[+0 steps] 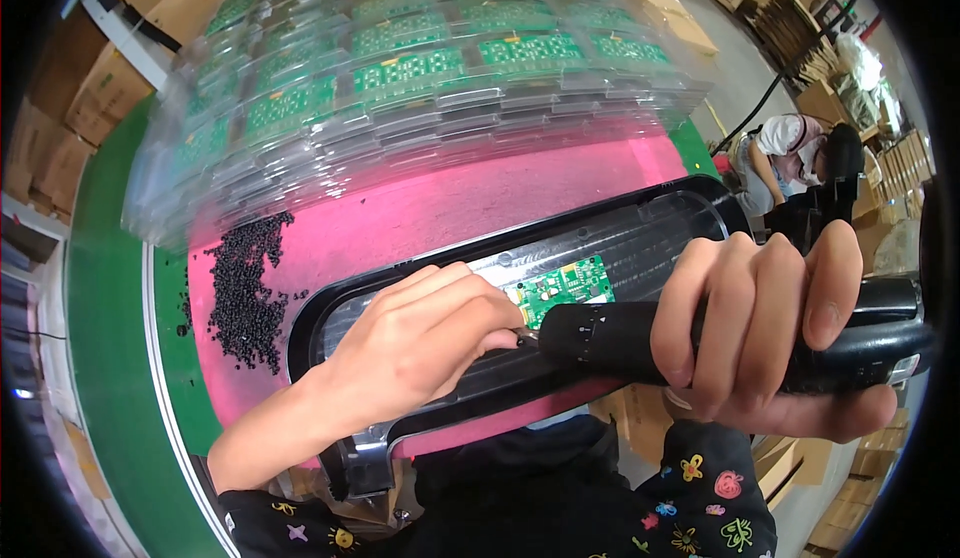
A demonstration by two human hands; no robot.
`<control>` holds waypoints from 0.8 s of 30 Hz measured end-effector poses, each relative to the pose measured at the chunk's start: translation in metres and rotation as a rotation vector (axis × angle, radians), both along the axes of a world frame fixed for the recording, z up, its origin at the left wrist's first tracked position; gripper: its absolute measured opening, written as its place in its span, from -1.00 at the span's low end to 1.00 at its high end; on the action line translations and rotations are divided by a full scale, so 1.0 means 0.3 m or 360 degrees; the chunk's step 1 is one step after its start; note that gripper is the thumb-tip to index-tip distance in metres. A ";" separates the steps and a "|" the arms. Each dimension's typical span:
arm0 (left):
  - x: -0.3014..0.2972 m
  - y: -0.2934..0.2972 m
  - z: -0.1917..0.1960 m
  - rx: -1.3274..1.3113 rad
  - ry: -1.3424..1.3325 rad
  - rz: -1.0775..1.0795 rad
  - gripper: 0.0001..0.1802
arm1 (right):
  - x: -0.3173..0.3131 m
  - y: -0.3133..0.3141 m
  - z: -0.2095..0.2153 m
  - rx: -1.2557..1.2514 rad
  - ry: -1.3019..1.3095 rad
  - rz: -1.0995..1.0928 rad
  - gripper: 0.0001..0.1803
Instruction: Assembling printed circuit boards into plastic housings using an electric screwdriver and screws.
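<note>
Circuit board (572,286) partly hidden, black driver (612,334) partly covered

Tray-like housing (675,226): plastic, glossy; centre.
Power screwdriver (625,341): plastic, matt nose, glossy rear; four o'clock.
Stacked trays (420,138): clear plastic, glossy; twelve o'clock.
Pink mat (450,200): matt, scuffed; eleven o'clock.
Cartons (108,91): cardboard, matt; ten o'clock.
Garment (520,493): cloth, matt; six o'clock.
</note>
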State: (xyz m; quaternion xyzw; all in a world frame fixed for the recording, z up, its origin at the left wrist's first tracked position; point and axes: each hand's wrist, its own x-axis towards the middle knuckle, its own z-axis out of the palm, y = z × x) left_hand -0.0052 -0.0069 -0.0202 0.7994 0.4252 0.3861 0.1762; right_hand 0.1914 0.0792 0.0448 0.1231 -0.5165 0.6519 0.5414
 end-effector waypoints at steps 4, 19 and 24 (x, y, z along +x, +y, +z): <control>0.023 0.011 0.034 -0.0145 -0.0113 -0.0017 -0.40 | 0.063 0.022 -0.005 0.0141 -0.0020 -0.0030 -0.52; -0.006 -0.012 -0.033 0.0133 -0.0169 0.0261 -0.57 | 0.149 0.121 -0.116 -0.0114 -0.0739 -0.0285 -0.29; -0.003 -0.002 0.012 0.0130 -0.0064 0.0286 -0.48 | 0.120 0.129 -0.130 -0.0140 -0.0731 -0.0121 -0.27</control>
